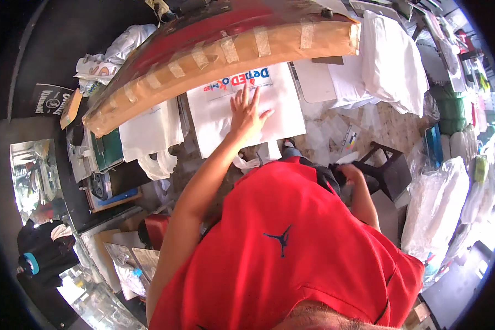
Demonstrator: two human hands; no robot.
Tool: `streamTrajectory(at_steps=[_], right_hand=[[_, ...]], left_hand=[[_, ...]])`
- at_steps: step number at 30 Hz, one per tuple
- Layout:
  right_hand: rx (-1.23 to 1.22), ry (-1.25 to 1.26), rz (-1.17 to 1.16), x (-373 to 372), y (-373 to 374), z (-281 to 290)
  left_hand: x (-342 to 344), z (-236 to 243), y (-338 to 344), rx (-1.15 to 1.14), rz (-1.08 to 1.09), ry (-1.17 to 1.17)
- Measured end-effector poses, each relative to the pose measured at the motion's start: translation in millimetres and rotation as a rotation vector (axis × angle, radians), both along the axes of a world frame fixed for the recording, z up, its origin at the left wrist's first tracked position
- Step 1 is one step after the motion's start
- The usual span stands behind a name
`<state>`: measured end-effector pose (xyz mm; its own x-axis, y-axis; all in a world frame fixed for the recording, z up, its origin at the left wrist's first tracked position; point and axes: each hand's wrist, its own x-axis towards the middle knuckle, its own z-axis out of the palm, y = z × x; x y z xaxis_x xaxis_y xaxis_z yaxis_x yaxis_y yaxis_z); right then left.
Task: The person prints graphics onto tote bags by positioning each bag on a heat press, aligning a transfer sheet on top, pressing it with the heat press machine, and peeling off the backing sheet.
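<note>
Bag [283, 118], white with red and blue print, lying flat at twelve o'clock, below the taped edge of a frame [242, 49]. Left hand [246, 113] over it, fingers spread across the print. Right hand [351, 172] at three o'clock, near a black stand [397, 179], too small for telling whether spread or pinching anything.

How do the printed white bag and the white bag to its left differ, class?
The printed bag bears bold blue and red lettering; the left bag shows no such bold print. The left hand is spread over the printed bag; neither hand is at the left bag. More of the printed bag shows than of the left bag. Both are white.
</note>
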<state>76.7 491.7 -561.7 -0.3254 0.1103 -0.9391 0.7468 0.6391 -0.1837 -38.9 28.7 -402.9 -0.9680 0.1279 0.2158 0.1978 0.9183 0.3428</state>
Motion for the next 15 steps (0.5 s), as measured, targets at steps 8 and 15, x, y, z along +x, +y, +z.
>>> streamTrajectory(at_steps=[8, 15], right_hand=[[0.012, 0.874, 0.285, -183.5, -103.6, 94.5], [0.344, 1.425, 0.304, -219.3, -170.7, 127.8]], left_hand=[[6.6, -17.8, 13.9, -0.127, 0.225, -0.093], [53.8, -13.4, -31.2, -0.110, 0.254, -0.157]])
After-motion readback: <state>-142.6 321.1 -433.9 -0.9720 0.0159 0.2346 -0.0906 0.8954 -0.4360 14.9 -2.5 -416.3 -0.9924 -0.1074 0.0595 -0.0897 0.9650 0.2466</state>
